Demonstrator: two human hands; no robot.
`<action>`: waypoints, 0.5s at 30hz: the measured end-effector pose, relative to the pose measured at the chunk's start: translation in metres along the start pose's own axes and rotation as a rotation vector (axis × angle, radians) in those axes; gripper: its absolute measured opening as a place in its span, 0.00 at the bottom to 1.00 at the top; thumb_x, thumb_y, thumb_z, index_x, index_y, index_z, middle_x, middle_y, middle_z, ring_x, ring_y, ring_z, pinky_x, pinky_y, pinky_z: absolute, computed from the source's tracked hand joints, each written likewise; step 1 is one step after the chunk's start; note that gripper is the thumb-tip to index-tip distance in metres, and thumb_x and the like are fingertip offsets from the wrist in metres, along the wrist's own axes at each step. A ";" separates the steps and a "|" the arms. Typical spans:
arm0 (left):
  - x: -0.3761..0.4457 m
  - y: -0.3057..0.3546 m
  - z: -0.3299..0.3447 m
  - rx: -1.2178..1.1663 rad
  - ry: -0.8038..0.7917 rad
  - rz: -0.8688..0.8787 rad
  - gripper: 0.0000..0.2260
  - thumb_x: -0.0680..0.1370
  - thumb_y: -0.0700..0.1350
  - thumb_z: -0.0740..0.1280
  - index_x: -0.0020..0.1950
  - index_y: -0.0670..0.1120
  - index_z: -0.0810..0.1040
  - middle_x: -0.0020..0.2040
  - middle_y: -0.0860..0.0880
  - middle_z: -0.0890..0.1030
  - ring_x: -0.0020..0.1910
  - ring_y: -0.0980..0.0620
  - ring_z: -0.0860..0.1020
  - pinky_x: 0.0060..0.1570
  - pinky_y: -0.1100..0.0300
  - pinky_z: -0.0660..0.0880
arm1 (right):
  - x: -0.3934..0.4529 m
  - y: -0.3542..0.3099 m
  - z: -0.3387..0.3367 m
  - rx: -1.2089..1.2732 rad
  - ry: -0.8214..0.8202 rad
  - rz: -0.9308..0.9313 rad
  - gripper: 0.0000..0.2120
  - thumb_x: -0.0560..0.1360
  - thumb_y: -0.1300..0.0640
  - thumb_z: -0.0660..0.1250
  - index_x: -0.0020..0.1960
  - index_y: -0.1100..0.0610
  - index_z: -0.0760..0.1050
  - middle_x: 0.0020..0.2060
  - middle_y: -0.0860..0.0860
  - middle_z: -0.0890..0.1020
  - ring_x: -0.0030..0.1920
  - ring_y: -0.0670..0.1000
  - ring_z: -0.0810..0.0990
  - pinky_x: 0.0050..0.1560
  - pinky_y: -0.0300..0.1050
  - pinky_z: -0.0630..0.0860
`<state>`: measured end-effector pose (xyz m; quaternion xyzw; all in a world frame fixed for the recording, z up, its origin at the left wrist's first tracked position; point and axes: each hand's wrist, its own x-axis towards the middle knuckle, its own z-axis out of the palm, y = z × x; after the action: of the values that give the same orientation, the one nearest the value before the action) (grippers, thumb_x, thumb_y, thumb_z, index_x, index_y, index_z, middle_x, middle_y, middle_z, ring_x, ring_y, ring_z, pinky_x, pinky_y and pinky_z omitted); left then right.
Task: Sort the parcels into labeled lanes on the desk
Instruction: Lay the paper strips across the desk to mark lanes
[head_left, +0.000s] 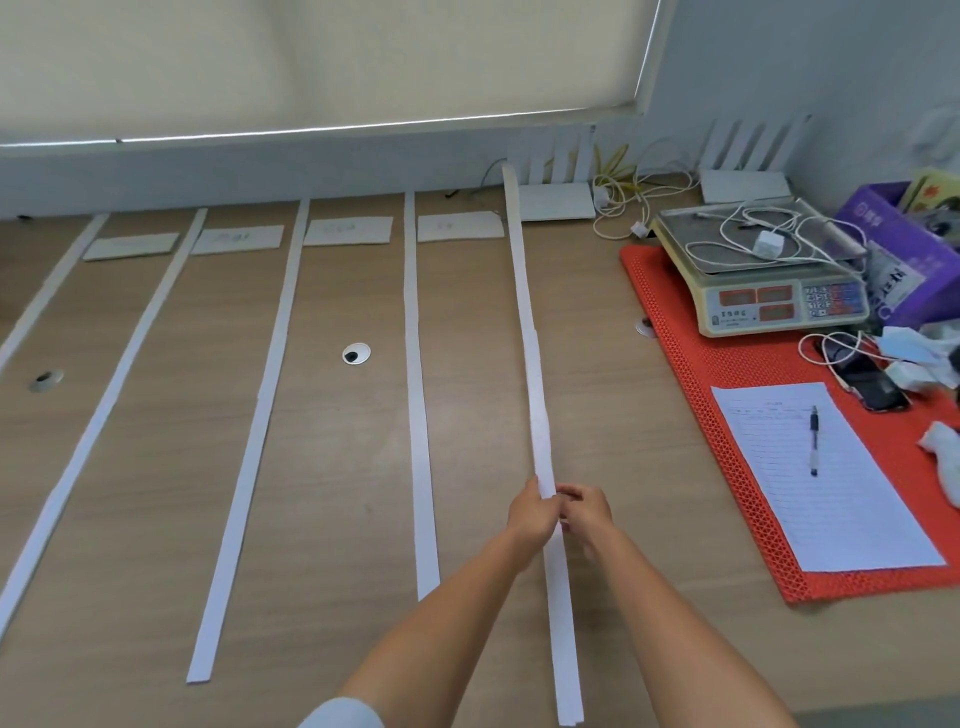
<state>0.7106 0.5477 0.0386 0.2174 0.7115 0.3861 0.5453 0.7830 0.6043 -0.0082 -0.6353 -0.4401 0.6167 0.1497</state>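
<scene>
Long white paper strips divide the wooden desk (337, 467) into lanes. White label cards (347, 230) lie at the far end of each lane. My left hand (531, 517) and my right hand (584, 512) meet on the rightmost strip (527, 332) and pinch it between their fingers, near the desk's front half. That strip runs from the far wall to the near edge. No parcels are in view.
An orange mat (701, 364) at the right carries a weighing scale (763, 280) with white cables on it, a lined sheet (826, 493) with a pen (813, 441), a phone (867, 379) and a purple box (904, 260). Round cable holes (356, 354) sit in the desk.
</scene>
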 end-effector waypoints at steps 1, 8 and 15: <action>0.000 0.000 0.000 -0.017 -0.015 -0.010 0.16 0.75 0.36 0.57 0.62 0.41 0.72 0.53 0.44 0.77 0.39 0.56 0.77 0.26 0.74 0.72 | 0.001 0.003 0.000 0.000 0.005 0.004 0.14 0.74 0.70 0.63 0.58 0.65 0.77 0.50 0.59 0.82 0.46 0.57 0.80 0.46 0.47 0.78; 0.000 -0.003 0.008 0.002 -0.082 -0.027 0.16 0.77 0.38 0.57 0.63 0.42 0.73 0.58 0.44 0.77 0.52 0.49 0.77 0.47 0.64 0.73 | 0.006 0.010 -0.008 -0.048 0.100 -0.025 0.15 0.74 0.70 0.61 0.58 0.64 0.79 0.52 0.59 0.82 0.47 0.55 0.81 0.50 0.45 0.77; 0.003 -0.003 0.010 0.017 -0.106 -0.022 0.22 0.77 0.38 0.56 0.71 0.45 0.65 0.57 0.50 0.74 0.53 0.52 0.74 0.44 0.68 0.70 | 0.012 -0.004 -0.016 -0.093 0.265 -0.088 0.16 0.75 0.70 0.59 0.59 0.65 0.77 0.57 0.59 0.81 0.56 0.58 0.79 0.56 0.45 0.75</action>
<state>0.7192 0.5511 0.0334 0.2347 0.6873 0.3619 0.5845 0.7945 0.6213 -0.0105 -0.6977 -0.4718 0.4991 0.2037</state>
